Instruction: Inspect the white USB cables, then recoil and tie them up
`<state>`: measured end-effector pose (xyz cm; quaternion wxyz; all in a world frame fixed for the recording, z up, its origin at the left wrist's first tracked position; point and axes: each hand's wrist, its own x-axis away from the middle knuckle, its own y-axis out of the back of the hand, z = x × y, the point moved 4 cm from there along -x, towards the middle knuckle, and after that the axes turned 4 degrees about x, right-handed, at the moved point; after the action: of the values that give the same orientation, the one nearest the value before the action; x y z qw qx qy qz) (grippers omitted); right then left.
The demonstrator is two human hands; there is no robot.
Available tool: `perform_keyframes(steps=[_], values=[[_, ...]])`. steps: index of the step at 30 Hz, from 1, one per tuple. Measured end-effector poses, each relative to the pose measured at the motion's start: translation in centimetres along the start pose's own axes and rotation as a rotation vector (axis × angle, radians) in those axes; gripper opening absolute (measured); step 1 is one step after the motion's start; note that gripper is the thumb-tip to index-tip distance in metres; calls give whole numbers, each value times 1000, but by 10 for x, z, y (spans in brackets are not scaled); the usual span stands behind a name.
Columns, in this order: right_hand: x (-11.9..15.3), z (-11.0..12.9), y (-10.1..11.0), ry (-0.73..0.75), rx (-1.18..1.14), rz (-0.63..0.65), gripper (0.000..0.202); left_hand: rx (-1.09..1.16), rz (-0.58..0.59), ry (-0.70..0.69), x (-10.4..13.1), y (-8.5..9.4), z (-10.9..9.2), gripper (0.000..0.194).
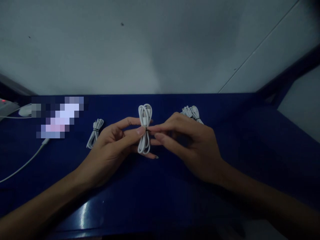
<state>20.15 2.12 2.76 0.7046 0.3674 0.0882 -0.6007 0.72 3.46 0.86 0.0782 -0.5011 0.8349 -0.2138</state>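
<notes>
A coiled white charging cable [144,146] is held upright above the table, cinched at its middle by a thin black tie [147,130]. My left hand [112,138] is closed on the coil, thumb in front and fingers behind it. From the right, my right hand [192,143] reaches in with its index fingertip at the tie and its thumb just below; the fingers look pinched there, though the exact grip is partly hidden. Behind my left wrist lies another tied white cable [95,131]. More bundled white cables [192,111] sit beyond my right hand, partly covered by it.
The blue table [155,200] meets a pale wall [112,50] at its back edge. On the left, a bright pixelated object [62,116] has a white cord [27,165] running from it. A white device [25,110] with a cord lies farther left.
</notes>
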Motion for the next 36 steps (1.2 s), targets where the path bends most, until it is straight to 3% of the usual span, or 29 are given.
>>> perform_keyframes(steps=[2, 4, 13, 21, 26, 36], values=[[0, -8, -2, -258, -292, 40, 8, -1, -31, -17, 1, -2, -2, 16], [1, -15, -4, -422, -510, 91, 11, -3, -55, -38, 2, -4, -4, 16], [8, -23, -20, -649, -1020, 400, 14, -104, -72, -124, 7, -8, -9, 15], [10, -19, -29, -687, -1164, 571, 17, -67, 27, -124, 10, -10, -10, 19], [11, -18, -31, -651, -1223, 602, 30, -36, 98, -128, 8, -14, -11, 19], [12, -14, -31, -679, -1226, 620, 29, -43, 136, -77, 7, -11, -8, 20]])
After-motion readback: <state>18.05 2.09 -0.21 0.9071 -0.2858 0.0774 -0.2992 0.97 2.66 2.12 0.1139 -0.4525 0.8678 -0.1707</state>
